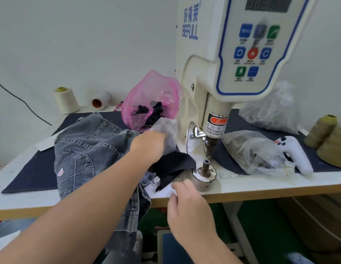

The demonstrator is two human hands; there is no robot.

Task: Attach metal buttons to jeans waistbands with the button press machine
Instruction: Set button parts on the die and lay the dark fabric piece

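Grey jeans [83, 155] lie crumpled on the table, left of the white button press machine [219, 60], and hang over the front edge. My left hand [148, 144] reaches over them into a clear plastic bag [168, 132] beside the machine; its fingertips are hidden inside. My right hand [186, 206] hovers at the table's front edge, fingers loosely curled, just left of the round lower die [204, 175]. I cannot see anything in it. A dark cloth scrap [173, 168] lies between the hands. The upper punch [210, 147] stands above the die.
A pink bag [152, 100] with dark pieces sits behind the clear one. Clear bags of metal parts [249, 151] and a white controller [295, 151] lie right of the machine. Thread cones [65, 101] stand at the back left and at the far right [324, 130]. A dark mat [32, 174] covers the tabletop.
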